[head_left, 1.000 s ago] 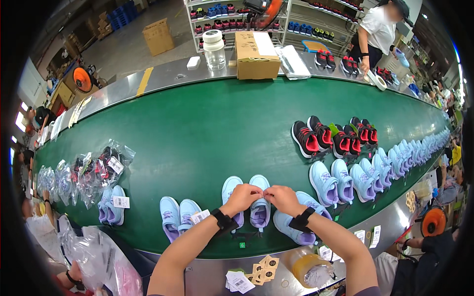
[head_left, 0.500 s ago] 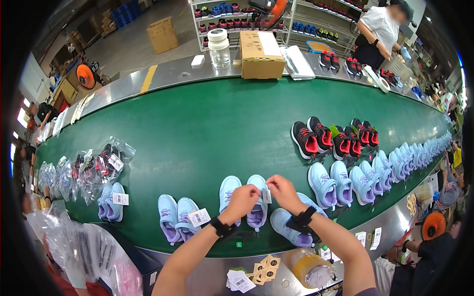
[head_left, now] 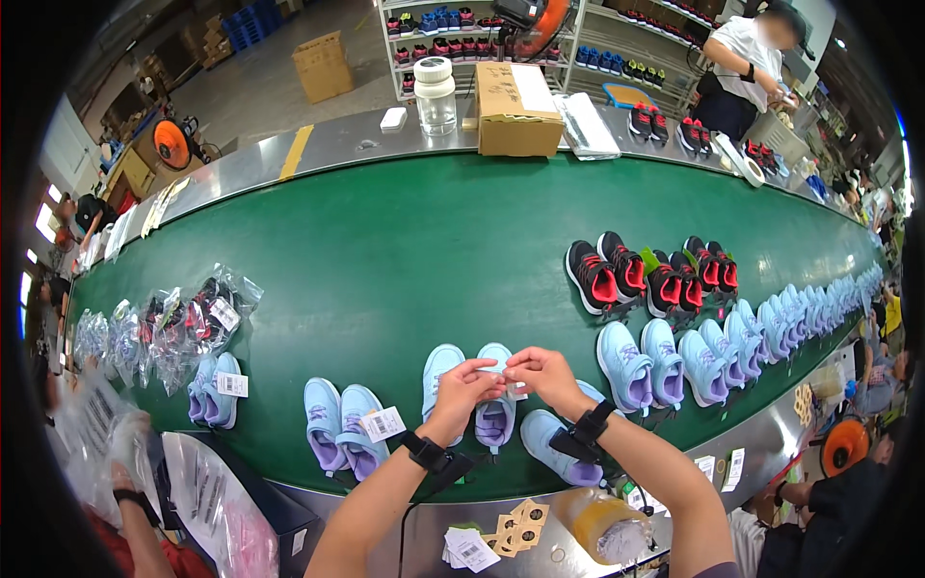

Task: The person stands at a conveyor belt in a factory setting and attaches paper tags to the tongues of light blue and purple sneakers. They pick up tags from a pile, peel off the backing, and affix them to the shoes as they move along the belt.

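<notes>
Closer together than half a second ago, the left hand (head_left: pixel 462 390) and right hand (head_left: pixel 545 376) keep fingers narrow, gripping what I cannot tell, above the light-blue shoe (head_left: pixel 495 427) on the green belt (head_left: pixel 385 241), where the white tag (head_left: pixel 518 392) may drop if pinched loosely.

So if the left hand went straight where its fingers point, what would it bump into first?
Probably the right hand, which faces the left hand very closely; I can't tell from this view whether they touch.

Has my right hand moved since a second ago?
Yes, your right hand has shifted slightly left, judged against the cardboard box on the far metal ledge.
</notes>
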Available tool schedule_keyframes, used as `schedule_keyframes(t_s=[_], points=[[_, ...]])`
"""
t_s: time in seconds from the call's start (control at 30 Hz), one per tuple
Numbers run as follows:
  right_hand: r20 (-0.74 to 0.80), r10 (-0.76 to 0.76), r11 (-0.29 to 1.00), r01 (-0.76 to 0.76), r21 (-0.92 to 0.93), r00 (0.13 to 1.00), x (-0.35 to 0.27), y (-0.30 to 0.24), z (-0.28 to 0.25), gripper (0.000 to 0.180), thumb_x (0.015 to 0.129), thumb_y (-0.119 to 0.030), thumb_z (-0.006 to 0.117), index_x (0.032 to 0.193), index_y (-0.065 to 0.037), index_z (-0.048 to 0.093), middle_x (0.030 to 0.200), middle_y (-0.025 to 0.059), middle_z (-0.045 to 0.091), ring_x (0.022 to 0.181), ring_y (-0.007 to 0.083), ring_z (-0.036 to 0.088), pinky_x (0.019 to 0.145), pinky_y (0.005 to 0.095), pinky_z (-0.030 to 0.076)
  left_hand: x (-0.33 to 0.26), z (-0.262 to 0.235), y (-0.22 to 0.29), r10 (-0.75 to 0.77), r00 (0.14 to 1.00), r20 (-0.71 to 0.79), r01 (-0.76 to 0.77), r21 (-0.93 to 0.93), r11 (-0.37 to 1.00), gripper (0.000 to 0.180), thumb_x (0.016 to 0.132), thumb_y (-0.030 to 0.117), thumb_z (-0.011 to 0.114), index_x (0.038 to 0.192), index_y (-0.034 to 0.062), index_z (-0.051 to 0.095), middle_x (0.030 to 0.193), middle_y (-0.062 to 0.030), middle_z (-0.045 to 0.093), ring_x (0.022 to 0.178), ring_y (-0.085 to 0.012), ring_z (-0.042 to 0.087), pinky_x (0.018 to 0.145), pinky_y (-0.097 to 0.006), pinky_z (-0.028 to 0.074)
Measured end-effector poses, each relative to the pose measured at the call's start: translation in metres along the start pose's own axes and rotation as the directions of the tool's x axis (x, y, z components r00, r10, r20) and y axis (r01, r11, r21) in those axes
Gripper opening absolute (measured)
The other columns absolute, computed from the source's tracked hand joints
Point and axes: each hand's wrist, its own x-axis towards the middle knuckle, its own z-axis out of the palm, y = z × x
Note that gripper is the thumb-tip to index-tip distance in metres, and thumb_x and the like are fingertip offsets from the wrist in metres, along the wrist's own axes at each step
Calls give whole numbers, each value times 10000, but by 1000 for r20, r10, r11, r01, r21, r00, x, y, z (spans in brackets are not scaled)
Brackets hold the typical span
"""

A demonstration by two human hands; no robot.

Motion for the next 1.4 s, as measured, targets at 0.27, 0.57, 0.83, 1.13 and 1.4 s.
schedule_keyframes(t_s=[0.27,0.57,0.83,1.13,1.4], points=[[35,64,997,-66,47,997,-3,-5,2,169,858,-114,623,1006,-37,597,923,59,670,815,125,647,655,261,537,4,-4,-3,39,998,53,-40,28,999,437,823,-16,609,1221,-24,429,876,-93,637,794,-156,631,738,-264,522],[79,121,989,-127,79,990,-5,-5,4,177,851,-129,628,1002,-48,589,893,46,666,812,133,648,635,262,512,4,-7,2,28,996,80,-43,202,978,467,791,23,660,1191,-29,424,840,-81,643,777,-132,621,697,-252,506],[-6,-316,923,306,-234,949,15,21,-2,126,755,-89,634,794,-34,528,664,43,581,522,96,566,448,246,441,15,-8,-14,100,988,120,-123,196,973,393,796,-58,586,1170,-49,466,837,-87,635,738,-146,612,683,-269,511],[40,-404,628,309,-714,914,-26,-17,-26,194,739,-109,666,886,-1,601,758,143,660,660,240,649,595,333,518,-9,37,-13,296,955,38,-272,517,812,547,816,6,608,1313,-31,382,1009,-127,627,819,-163,631,681,-257,512],[-189,-229,379,-91,-921,955,-321,-135,-61,184,849,-182,604,855,2,612,650,89,605,542,175,582,505,270,431,-131,27,-49,185,983,-18,-90,825,558,422,881,322,581,603,5,559,499,-37,494,481,-95,442,473,-281,338]])
